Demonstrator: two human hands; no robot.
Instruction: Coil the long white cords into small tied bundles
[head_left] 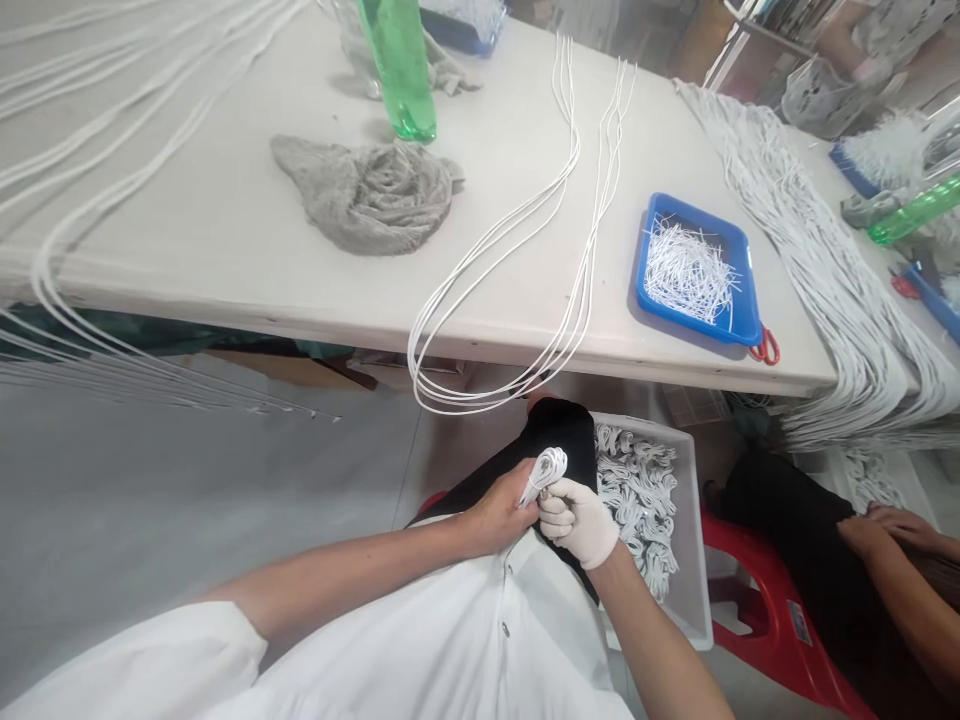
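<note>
A small looped bundle of white cord (544,475) is held in front of my chest. My left hand (499,510), bare, grips it from the left. My right hand (576,520), in a white glove, pinches its lower end. Just beyond my hands, a white plastic bin (694,560) holds several coiled white cord bundles (637,500). Long loops of white cord (570,250) lie on the white table (322,300) and hang over its near edge, above my hands.
On the table are a blue tray (643,290) of short white cord pieces, red-handled scissors (765,348), a grey rag (367,195) and a green bottle (401,70). To the right, a co-worker's hand (892,525) rests near a red plastic stool (780,620).
</note>
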